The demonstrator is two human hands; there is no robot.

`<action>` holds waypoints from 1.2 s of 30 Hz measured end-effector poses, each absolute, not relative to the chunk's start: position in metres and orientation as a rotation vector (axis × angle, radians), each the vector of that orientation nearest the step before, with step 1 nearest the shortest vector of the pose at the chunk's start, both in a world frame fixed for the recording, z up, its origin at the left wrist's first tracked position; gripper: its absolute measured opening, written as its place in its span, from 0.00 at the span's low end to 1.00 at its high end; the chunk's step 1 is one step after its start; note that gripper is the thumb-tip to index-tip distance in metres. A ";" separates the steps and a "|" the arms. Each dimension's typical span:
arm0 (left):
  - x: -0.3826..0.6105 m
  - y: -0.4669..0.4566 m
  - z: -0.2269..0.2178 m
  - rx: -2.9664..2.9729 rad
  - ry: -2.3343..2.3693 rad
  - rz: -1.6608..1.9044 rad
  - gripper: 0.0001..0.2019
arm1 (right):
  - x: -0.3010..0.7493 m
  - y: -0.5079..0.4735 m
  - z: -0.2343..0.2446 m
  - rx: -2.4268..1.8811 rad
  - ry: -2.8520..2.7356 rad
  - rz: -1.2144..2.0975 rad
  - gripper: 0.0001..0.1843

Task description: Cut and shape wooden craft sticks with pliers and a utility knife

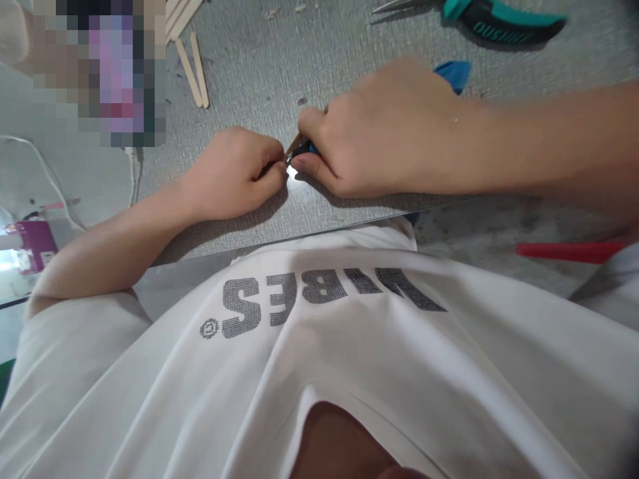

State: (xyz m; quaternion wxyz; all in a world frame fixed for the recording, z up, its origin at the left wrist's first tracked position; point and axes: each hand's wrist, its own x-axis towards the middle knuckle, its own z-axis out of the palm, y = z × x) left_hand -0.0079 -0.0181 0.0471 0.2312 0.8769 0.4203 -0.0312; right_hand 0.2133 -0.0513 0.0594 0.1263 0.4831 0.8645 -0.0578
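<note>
At centre, my right hand (384, 133) is clamping a blue-handled tool (452, 76), my fingers hiding most of it; my left hand (234, 173) is pinching something I cannot identify. Wooden sticks (200, 70) are lying upper left, teal-and-black pliers (499, 26) upper right.

- Table (239, 236): one, grey, finely textured top in a streaked pattern, near edge running at a slant beside a white shirt
- Pliers (506, 23): one pair, teal and black handles, slim metal nose pointing left, lying at the far edge of view, partly cut off
- Loose sticks (200, 70): two, pale, flat, round-ended, lower ends close together, upper ends spread
- Further sticks (184, 18): several, same pale colour, bunched just above the loose pair, partly cut off
- Scraps (272, 12): small, pale, left of the pliers
- Dark spot (302, 101): one, small, nature unclear
</note>
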 end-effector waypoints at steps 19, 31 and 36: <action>-0.008 -0.032 0.063 2.221 1.249 -0.017 0.17 | 0.219 -0.053 0.056 1.541 2.541 -0.286 0.37; -0.011 -0.034 0.053 2.187 1.313 0.180 0.18 | 0.221 -0.052 0.053 1.500 2.558 -0.194 0.39; -0.013 -0.028 0.053 2.124 1.245 0.125 0.16 | 0.222 -0.052 0.053 1.501 2.540 -0.193 0.41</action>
